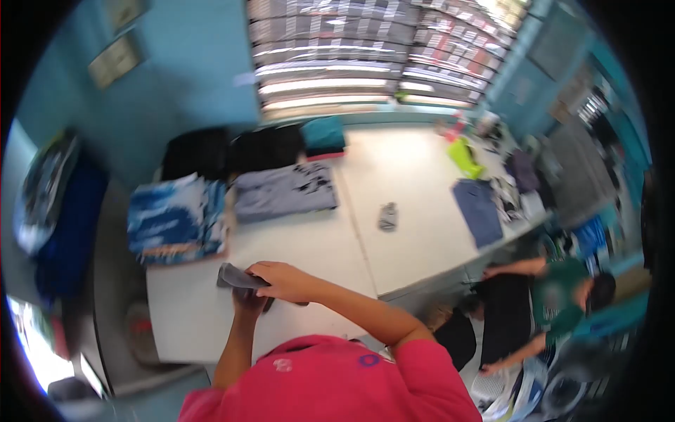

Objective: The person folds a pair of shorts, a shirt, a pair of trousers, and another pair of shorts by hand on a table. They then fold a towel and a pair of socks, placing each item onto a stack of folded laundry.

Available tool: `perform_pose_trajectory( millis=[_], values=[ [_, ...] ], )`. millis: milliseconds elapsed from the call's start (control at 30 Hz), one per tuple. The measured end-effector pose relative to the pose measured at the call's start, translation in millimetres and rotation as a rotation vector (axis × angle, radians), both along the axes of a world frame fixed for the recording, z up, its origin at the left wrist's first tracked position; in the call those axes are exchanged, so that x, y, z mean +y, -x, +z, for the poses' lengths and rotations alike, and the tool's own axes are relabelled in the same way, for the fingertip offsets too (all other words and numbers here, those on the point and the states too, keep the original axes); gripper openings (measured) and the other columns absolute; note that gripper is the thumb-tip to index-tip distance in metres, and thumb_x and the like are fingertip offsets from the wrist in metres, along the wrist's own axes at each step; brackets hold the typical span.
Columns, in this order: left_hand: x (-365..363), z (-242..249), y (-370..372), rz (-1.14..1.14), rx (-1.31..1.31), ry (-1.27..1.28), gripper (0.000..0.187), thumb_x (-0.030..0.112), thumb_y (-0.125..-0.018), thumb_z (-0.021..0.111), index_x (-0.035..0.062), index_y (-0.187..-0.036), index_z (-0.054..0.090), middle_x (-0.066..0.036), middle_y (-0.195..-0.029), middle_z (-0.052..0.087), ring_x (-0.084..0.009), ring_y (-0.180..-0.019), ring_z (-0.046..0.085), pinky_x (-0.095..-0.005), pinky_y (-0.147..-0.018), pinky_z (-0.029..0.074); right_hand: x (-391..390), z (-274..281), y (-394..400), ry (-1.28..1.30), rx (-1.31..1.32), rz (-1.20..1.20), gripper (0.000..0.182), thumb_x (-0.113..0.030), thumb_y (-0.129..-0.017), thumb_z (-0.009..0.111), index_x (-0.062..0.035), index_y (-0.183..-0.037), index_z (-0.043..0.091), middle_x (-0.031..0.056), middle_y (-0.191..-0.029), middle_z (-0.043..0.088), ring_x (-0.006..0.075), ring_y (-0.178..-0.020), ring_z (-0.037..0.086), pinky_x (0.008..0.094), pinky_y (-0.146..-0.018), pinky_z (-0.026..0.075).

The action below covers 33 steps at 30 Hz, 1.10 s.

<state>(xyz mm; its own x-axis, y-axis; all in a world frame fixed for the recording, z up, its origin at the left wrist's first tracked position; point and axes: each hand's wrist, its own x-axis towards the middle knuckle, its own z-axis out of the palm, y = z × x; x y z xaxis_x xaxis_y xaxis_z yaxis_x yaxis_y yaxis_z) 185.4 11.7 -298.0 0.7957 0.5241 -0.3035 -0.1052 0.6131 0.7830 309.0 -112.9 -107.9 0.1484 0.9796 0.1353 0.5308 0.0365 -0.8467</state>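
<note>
Two hands, your left [247, 302] and right [283, 280], are closed on a small grey cloth [240, 276] over the white surface [188, 316]; folded garments [274, 193] already sit stacked behind, but this piece isn't laid down.

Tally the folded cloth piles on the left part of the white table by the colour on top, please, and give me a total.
Black piles: 2
Teal pile: 1
Blue-and-white pile: 1
Grey pile with dark marks: 1
Total: 5
</note>
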Motion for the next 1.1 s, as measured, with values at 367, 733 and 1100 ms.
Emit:
perform_pose_trajectory(
  millis=[367, 733, 1100],
  values=[
    [-4.1, -9.6, 25.3, 0.453, -0.234, 0.562, 0.059, 0.056, -0.082, 0.039, 0.0112, -0.121, 0.042, -0.01, -0.124, 0.044, -0.0277, -0.115, 0.04, -0.0448, -0.096, 0.031, -128.6, -72.2, -69.6, -0.071, -0.695, -0.159, 0.011, -0.008, -0.068, 0.053, -0.0106, -0.079, 0.051, 0.0086, -0.1, 0.049, 0.0254, -0.097, 0.048, 0.0381, -0.081, 0.037],
    [33.0, 15.2, 18.7, -0.271, 0.854, -0.178, 0.082, 0.036, -0.062, 0.075, 0.0087, -0.126, 0.031, -0.011, -0.118, 0.047, -0.0241, -0.101, 0.051, -0.0388, -0.078, 0.046, -148.9, -195.6, -33.4, 0.335, 0.859, -1.048, 0.033, -0.021, -0.077, 0.061, -0.0038, -0.102, 0.048, 0.0051, -0.071, 0.051, 0.0126, -0.054, 0.048, 0.026, -0.045, 0.039],
    [98.4, 125.1, -73.8, -0.109, 0.329, 0.108, 0.037, 0.015, -0.074, 0.063, 0.0087, -0.108, 0.052, -0.002, -0.099, 0.059, -0.0137, -0.086, 0.057, -0.0294, -0.073, 0.049, -101.1, -71.0, -145.1, -0.046, 1.441, -0.737, 0.019, -0.017, -0.084, 0.056, -0.0086, -0.099, 0.047, 0.0006, -0.07, 0.047, 0.0071, -0.05, 0.04, 0.0186, -0.042, 0.031]
  ],
)
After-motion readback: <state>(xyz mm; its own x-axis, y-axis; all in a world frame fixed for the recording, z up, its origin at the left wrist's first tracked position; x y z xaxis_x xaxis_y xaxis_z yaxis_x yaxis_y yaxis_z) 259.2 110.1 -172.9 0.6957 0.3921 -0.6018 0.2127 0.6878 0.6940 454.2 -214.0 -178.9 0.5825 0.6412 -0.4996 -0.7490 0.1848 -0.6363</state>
